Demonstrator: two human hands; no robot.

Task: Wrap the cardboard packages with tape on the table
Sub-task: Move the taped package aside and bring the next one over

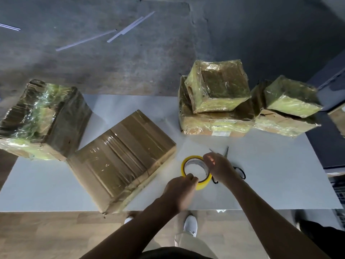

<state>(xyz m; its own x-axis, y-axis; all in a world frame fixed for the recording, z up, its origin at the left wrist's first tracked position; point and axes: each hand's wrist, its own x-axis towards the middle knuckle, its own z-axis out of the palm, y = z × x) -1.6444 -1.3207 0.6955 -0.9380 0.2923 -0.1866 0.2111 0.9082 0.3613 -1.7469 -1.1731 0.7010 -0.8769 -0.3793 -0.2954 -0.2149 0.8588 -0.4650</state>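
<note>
Both hands on the tape roll now, left hand gripping, right hand pinching, scissors just behind.

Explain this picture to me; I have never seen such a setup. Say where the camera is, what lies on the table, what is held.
No machine here: a person works with bare hands, and one camera worn on the head looks down. The left hand and the right hand both hold a yellow tape roll over the white table. Scissors lie just beyond the right hand. A flat cardboard package sits left of the roll, a bulkier taped package at the far left, and two stacks of shiny taped packages at the far right.
</note>
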